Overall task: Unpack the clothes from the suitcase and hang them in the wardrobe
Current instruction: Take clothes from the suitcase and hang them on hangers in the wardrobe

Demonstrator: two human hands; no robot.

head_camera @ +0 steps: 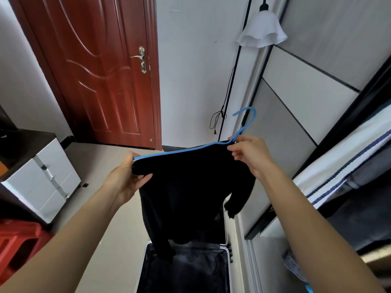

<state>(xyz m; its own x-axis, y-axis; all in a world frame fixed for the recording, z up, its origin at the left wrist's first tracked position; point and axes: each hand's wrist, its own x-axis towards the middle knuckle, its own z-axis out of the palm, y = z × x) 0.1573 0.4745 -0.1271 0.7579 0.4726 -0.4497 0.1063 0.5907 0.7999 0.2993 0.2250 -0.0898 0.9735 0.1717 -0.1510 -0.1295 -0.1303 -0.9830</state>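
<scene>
Head view, single moment.

- Long-sleeved black fleece-like top (190, 187): centre of frame, held up in the air over the open dark-lined suitcase with a silver rim (141, 269) at bottom centre. One cuff dangles into the case.
- Thin blue plastic hanger (179, 150): runs along the top's shoulder line. Its hook stands free, right of centre, pointing toward the wardrobe side.
- Left hand (124, 176): fingers curled round the left shoulder of the top and the hanger's end. Clenched on both.
- Right hand (251, 154): fingertips pinch the hanger at the base of the hook, with the collar edge beside them.
- Wardrobe with grey and white sliding panels and black trim (306, 98): right side of frame. Folded white bedding with blue stripes (349, 161) lies at its dark open end, far right. No rail is in view.

Progress, judged: this top is out of the case and looks seated on the hanger, or nearly so, as the right shoulder hangs lower. It is not yet hung, so what is left is to carry it right and hook it over a rail. The case interior is dark, and I cannot tell whether more clothes remain.

Surroundings: red-brown panelled wooden door (95, 70) upper left, floor lamp with a white frilled shade (262, 30) top centre-right.
</scene>
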